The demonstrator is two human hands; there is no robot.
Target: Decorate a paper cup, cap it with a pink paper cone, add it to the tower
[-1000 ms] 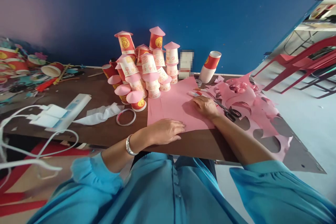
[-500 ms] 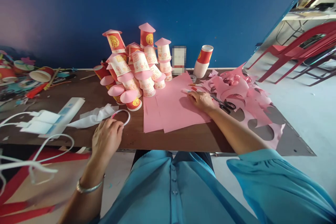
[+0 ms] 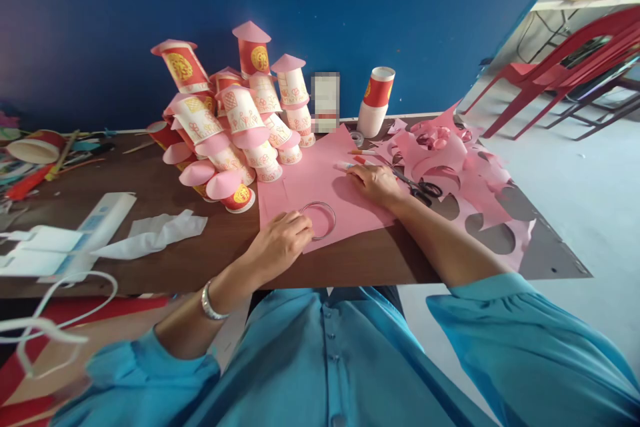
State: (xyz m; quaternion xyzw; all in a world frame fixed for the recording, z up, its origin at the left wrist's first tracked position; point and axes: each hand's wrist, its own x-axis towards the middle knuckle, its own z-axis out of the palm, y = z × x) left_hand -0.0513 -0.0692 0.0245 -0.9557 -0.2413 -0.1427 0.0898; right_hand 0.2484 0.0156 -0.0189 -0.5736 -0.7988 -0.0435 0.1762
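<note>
My left hand (image 3: 283, 240) pinches the edge of a thin round ring (image 3: 334, 217) lying over the pink paper sheets (image 3: 325, 173). My right hand (image 3: 375, 185) lies on the same sheets with its fingers curled down. Just beyond those fingertips is a marker with a white end (image 3: 345, 165) and a red part behind it; whether the fingers grip it is hidden. A pencil (image 3: 364, 153) rests a little farther back. Black-handled scissors (image 3: 427, 191) lie right of my right hand, partly over pink scraps.
Stacked paper-cup towers (image 3: 245, 113) with pink cone roofs stand back left. Two stacked cups (image 3: 376, 101) and a tape roll (image 3: 357, 138) are near the wall. Cut pink scraps (image 3: 470, 193) spread right. A power strip (image 3: 90, 237) and crumpled white sheet (image 3: 153, 233) lie left.
My left hand has carried the ring rightward from the bare tabletop onto the pink sheets. The view has shifted slightly; my right hand stays at the same place on the paper.
</note>
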